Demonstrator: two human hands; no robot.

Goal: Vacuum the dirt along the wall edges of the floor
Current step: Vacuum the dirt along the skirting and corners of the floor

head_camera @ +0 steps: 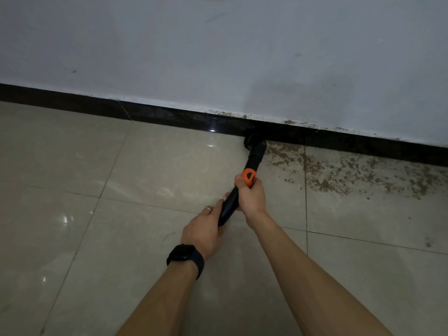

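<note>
- Head view: a black plastic vacuum tube runs from the hands away to the far wall edge, smooth and round, with an orange collar partway along it.
- Its far end bends into a round brush nozzle that sits on the floor against the skirting board. Black on black, its bristles are hard to make out.
- The right hand is wrapped round the tube just on the near side of the collar, fingers curled under and out of sight.
- The left hand grips the tube's near end, fingers lying along its left side. The thumb is hidden, and so is the tube's end beneath the palm.
- A thin ring sits on one left finger; a dark smartwatch with a square face is strapped to that wrist.
- Brown, crumbly dirt lies in blotchy patches just right of the nozzle, spreading along the skirting to the right edge.
- Floor tiles are glossy beige squares with thin grout lines and light glints.
- The wall is matt pale paint, smudged, with brown flecks above the glossy black skirting.
</note>
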